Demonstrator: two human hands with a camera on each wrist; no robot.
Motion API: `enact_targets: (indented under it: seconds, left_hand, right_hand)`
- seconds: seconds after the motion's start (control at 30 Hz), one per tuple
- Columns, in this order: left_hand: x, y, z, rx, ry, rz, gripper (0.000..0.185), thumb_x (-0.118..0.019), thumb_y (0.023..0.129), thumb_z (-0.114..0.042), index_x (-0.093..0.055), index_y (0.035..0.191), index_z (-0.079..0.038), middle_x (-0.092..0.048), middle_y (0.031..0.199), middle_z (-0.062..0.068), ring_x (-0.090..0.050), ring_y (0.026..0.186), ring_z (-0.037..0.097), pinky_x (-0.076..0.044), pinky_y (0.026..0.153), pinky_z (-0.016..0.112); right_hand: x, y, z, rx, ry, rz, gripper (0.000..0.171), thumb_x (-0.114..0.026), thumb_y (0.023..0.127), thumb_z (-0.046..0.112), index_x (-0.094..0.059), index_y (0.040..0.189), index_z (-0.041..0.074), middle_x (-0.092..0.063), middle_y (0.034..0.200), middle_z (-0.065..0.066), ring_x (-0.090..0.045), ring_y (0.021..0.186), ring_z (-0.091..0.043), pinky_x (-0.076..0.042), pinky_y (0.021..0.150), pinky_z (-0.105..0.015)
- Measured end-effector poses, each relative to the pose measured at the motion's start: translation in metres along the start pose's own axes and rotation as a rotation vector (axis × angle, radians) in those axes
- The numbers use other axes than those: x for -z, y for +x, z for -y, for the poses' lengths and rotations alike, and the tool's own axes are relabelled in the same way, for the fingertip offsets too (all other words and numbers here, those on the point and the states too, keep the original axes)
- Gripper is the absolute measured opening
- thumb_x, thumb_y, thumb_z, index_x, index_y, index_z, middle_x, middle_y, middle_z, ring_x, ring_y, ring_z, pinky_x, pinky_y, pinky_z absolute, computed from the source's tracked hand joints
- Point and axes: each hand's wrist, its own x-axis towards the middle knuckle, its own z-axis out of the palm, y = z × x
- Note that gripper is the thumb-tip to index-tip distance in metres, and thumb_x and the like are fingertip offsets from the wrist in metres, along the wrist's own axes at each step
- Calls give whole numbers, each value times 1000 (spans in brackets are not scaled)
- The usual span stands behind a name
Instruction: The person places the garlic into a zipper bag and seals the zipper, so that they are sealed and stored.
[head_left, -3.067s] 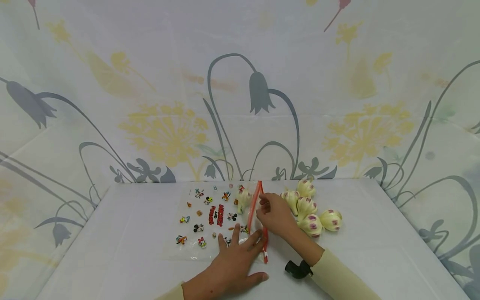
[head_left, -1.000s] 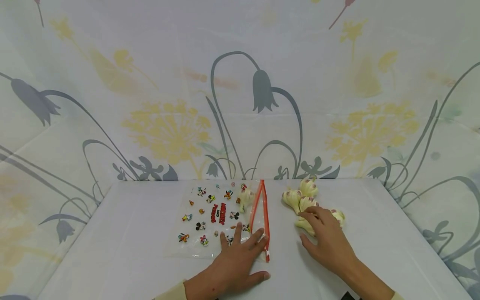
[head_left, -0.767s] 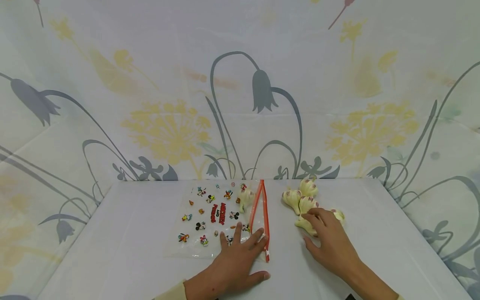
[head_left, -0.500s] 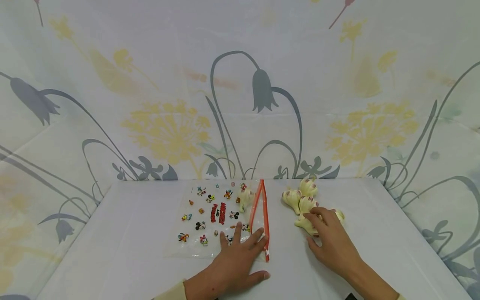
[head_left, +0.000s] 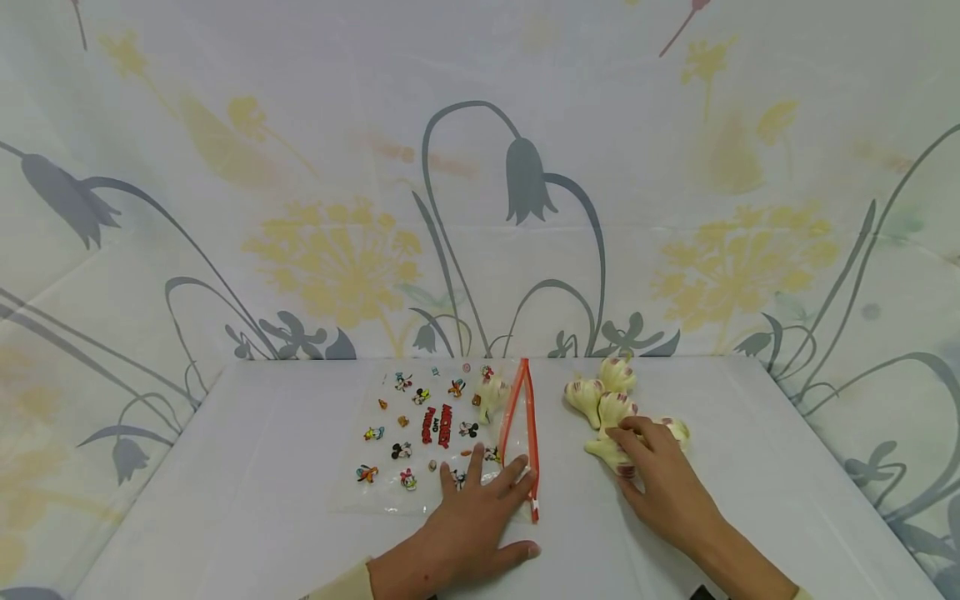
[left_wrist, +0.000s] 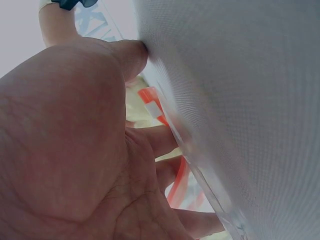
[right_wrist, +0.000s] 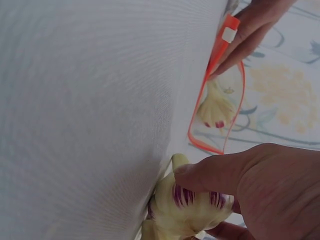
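Note:
A clear zip bag (head_left: 420, 433) printed with cartoon figures lies flat on the white table (head_left: 262, 500), its red zip mouth (head_left: 522, 425) gaping to the right. One garlic bulb (head_left: 491, 393) sits inside it, also visible through the mouth as the bagged bulb (right_wrist: 216, 111). My left hand (head_left: 487, 487) presses flat on the bag's near corner by the zip (left_wrist: 151, 102). My right hand (head_left: 637, 450) grips a purple-streaked garlic bulb (head_left: 609, 450) at the near end of the loose pile. In the right wrist view the thumb lies over that bulb (right_wrist: 192, 212).
Three more garlic bulbs (head_left: 600, 393) lie clustered right of the bag, one partly behind my right hand. Flower-printed cloth (head_left: 480, 208) rises as a wall behind the table and on both sides.
My right hand left the bag's mouth, went right to the garlic pile and closed round the nearest bulb, nudging it slightly left. The left hand stayed pressed on the bag.

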Motion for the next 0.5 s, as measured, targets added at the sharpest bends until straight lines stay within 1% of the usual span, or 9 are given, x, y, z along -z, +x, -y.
enact_targets:
  seconds: [0.27, 0.5]
  left_hand:
    - [0, -1, 0, 6, 0, 2, 87, -59, 93, -77, -32, 167, -40, -20, 176, -16, -12, 160, 51, -23, 106, 89]
    - [1, -1, -1, 3, -4, -1, 86, -59, 93, -77, -33, 167, -40, -20, 176, -16, -12, 160, 51, -23, 107, 89]
  right_hand:
    - [0, 1, 0, 13, 9, 9, 65, -91, 65, -13, -71, 125, 3, -64, 124, -13, -62, 110, -37, -52, 91, -56]
    - [-1, 1, 0, 7, 8, 11, 64, -90, 66, -11, -71, 125, 4, -64, 123, -12, -63, 109, -35, -53, 90, -54]
